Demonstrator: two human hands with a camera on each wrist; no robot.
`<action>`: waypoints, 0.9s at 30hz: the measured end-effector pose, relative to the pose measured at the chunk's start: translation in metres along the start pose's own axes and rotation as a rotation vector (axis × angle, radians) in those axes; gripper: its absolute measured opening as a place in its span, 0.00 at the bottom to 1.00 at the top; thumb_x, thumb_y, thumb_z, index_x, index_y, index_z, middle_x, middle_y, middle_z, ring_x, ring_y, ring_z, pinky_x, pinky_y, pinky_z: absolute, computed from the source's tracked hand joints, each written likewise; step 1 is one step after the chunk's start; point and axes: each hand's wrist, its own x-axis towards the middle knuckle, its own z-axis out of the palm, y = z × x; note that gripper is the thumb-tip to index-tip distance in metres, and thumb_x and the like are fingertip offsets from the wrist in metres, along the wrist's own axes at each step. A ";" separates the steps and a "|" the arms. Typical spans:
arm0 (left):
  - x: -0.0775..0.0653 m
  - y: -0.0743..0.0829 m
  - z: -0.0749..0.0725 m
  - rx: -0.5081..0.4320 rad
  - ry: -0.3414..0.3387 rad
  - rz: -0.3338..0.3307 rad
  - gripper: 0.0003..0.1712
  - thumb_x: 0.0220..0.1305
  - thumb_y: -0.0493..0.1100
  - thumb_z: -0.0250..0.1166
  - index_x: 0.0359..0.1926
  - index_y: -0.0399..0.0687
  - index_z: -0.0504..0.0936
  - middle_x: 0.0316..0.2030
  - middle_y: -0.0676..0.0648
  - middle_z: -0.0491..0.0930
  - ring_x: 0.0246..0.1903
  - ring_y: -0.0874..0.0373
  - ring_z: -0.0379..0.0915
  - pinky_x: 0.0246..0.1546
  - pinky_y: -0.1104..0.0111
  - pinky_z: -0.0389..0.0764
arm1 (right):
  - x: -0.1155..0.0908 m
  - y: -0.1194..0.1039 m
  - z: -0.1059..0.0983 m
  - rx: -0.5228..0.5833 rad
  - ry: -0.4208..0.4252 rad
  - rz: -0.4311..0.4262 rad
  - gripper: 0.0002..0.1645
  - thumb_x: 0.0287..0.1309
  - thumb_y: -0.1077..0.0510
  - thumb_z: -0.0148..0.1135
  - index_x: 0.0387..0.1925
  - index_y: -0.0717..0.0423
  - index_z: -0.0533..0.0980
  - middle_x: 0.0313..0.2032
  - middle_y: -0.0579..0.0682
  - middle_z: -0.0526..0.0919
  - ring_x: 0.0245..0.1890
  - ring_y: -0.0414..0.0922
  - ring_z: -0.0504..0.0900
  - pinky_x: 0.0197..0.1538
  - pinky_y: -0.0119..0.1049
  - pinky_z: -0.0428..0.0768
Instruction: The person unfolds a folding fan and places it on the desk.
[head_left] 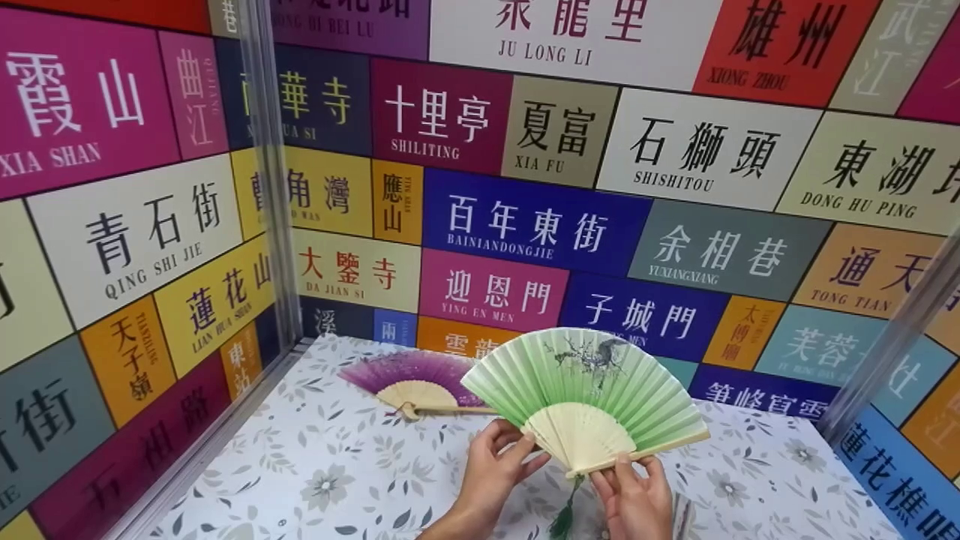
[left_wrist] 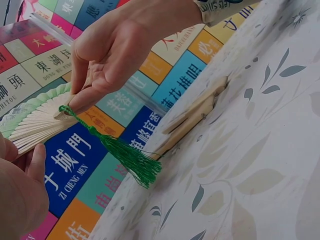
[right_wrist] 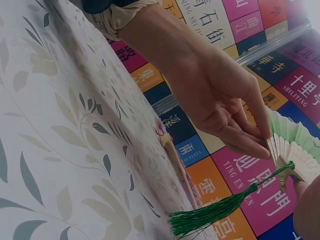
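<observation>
A green folding fan [head_left: 585, 375], spread wide with a dark printed branch and pale ribs, is held up over the table by both hands. My left hand [head_left: 495, 469] pinches its left edge rib between thumb and fingers. The right hand [head_left: 634, 491] grips the right guard stick near the pivot, as the left wrist view also shows. From the pivot hangs a green tassel [left_wrist: 127, 155], seen too in the right wrist view beside the fan's ribs [right_wrist: 287, 155]. Behind, a purple folding fan [head_left: 420, 375] lies spread on the table, its right part hidden by the green one.
The table [head_left: 322, 450] has a white leaf-and-flower cover. Wooden sticks [left_wrist: 192, 115], apparently of a folded fan, lie on it near my right hand. Panels with coloured place-name signs [head_left: 532, 217] stand behind and to the sides, with clear corner strips [head_left: 274, 172].
</observation>
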 end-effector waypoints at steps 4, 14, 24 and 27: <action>0.000 -0.001 0.000 -0.005 0.008 0.002 0.21 0.69 0.40 0.66 0.57 0.33 0.73 0.49 0.38 0.80 0.49 0.48 0.83 0.55 0.58 0.86 | 0.001 0.000 0.000 0.000 0.009 0.002 0.14 0.78 0.60 0.40 0.58 0.60 0.55 0.65 0.67 0.68 0.48 0.36 0.84 0.61 0.35 0.82; -0.002 -0.004 0.003 -0.046 0.022 -0.014 0.24 0.70 0.38 0.63 0.62 0.31 0.69 0.53 0.36 0.77 0.53 0.48 0.81 0.58 0.60 0.85 | 0.000 -0.001 0.001 0.029 0.020 0.011 0.15 0.78 0.60 0.38 0.60 0.59 0.53 0.73 0.74 0.52 0.49 0.36 0.83 0.63 0.35 0.80; -0.006 -0.009 0.007 -0.080 0.048 0.007 0.26 0.71 0.37 0.62 0.63 0.28 0.64 0.55 0.34 0.75 0.50 0.51 0.80 0.59 0.60 0.84 | 0.001 0.000 0.000 0.059 0.037 0.004 0.13 0.78 0.59 0.39 0.57 0.59 0.55 0.74 0.73 0.50 0.62 0.45 0.74 0.64 0.35 0.78; -0.007 -0.010 0.008 -0.084 0.055 0.005 0.27 0.71 0.37 0.61 0.64 0.28 0.63 0.56 0.33 0.75 0.50 0.51 0.80 0.59 0.60 0.84 | 0.001 0.000 -0.001 0.063 0.045 0.008 0.13 0.78 0.59 0.39 0.58 0.58 0.55 0.74 0.72 0.50 0.65 0.50 0.69 0.65 0.35 0.78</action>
